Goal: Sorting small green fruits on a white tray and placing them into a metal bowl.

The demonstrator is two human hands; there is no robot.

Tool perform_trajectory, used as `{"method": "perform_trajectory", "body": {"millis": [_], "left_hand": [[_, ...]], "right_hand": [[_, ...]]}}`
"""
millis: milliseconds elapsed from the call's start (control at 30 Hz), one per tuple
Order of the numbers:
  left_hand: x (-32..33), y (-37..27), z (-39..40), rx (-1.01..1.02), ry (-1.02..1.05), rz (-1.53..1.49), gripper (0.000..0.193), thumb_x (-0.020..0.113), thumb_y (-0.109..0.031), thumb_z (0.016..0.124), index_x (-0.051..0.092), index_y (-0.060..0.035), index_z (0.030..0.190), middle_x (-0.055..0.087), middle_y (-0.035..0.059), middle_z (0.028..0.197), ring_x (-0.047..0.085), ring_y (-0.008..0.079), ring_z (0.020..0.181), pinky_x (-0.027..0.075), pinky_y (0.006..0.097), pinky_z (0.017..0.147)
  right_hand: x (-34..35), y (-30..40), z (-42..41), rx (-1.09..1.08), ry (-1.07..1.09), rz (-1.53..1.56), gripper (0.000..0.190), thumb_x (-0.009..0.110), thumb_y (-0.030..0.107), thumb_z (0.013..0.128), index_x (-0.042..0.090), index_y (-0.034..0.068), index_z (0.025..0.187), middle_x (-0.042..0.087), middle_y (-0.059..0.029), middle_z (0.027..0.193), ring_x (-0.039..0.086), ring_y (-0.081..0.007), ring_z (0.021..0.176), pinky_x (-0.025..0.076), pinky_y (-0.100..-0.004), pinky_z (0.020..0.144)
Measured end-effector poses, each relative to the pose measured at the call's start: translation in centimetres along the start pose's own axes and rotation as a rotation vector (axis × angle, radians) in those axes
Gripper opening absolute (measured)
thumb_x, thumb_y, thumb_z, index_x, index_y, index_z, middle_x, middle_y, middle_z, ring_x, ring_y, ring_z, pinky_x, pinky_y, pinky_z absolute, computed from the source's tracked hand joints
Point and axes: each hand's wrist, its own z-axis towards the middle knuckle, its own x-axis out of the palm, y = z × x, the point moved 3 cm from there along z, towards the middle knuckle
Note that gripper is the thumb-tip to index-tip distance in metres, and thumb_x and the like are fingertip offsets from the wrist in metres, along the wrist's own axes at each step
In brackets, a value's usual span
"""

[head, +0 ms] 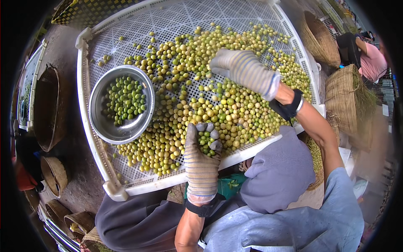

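A white plastic mesh tray [82,94] lies before me, spread with small round yellow-green fruits [201,110]. On its left side stands a round metal bowl [94,110] with darker green fruits [126,97] in it. My left hand [203,160], in a striped knit glove with grey fingertips, is palm up at the tray's near edge, its fingers curled around several small green fruits [206,141]. My right hand [242,69], in a similar glove, is over the fruits right of the middle. Its fingers point left and its fingertips are blurred, so whether they hold anything cannot be told.
Woven baskets stand on the right [341,97] and on the floor at left [47,107]. A yellow and black woven container [94,12] borders the tray's far left side. Another tray [31,85] is at far left. A person in pink [373,61] is at far right.
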Motion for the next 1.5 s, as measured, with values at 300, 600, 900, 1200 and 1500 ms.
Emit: {"method": "perform_trajectory", "body": {"millis": [300,600,900,1200,1500], "left_hand": [[-0.1,0.2,-0.1,-0.01,-0.013,-0.009,0.024,0.062,-0.032,0.104,0.066,-0.0081,0.103,0.07,0.0084,0.103,0.067,0.0205,0.084,0.053,0.0257,0.059],[-0.1,0.8,1.0,-0.094,0.113,-0.036,0.036,0.055,-0.037,0.106,0.065,-0.0065,0.122,0.07,0.0124,0.115,0.071,0.0259,0.091,0.056,0.027,0.059],[-0.8,0.6,0.9,-0.083,0.101,-0.009,0.032,0.057,-0.037,0.105,0.067,-0.0066,0.11,0.071,0.0119,0.109,0.072,0.0273,0.092,0.058,0.0293,0.06],[1.4,-0.1,-0.8,0.092,0.035,0.106,0.041,0.06,-0.038,0.105,0.061,-0.0054,0.129,0.066,0.0101,0.121,0.069,0.0203,0.101,0.063,0.029,0.078],[2.2,-2.7,-1.1,-0.009,0.19,-0.137,0.024,0.067,-0.024,0.1,0.069,-0.0034,0.112,0.07,0.0147,0.114,0.069,0.0292,0.103,0.06,0.0372,0.076]], "right_hand": [[-1.3,1.0,0.6,0.25,-0.199,0.398,0.02,0.069,0.021,0.094,0.073,0.003,0.102,0.072,-0.0132,0.092,0.069,-0.0234,0.073,0.059,-0.0379,0.072],[-4.1,7.2,-5.9,-0.129,-0.145,0.608,0.03,0.071,0.031,0.096,0.077,0.004,0.108,0.077,-0.0142,0.097,0.074,-0.0243,0.088,0.06,-0.0356,0.082],[0.9,2.7,-2.6,0.225,-0.2,0.169,0.018,0.073,0.023,0.088,0.075,0.007,0.096,0.071,-0.0127,0.081,0.068,-0.0326,0.068,0.055,-0.0425,0.066],[-3.9,6.5,-5.4,0.04,-0.186,0.791,0.022,0.073,0.02,0.089,0.074,0.003,0.102,0.075,-0.0136,0.09,0.073,-0.0226,0.076,0.058,-0.0384,0.071],[-5.2,7.0,-7.8,-0.098,-0.33,0.674,0.022,0.07,0.015,0.091,0.074,0.004,0.11,0.073,-0.0139,0.102,0.072,-0.0289,0.091,0.057,-0.0375,0.082]]}}
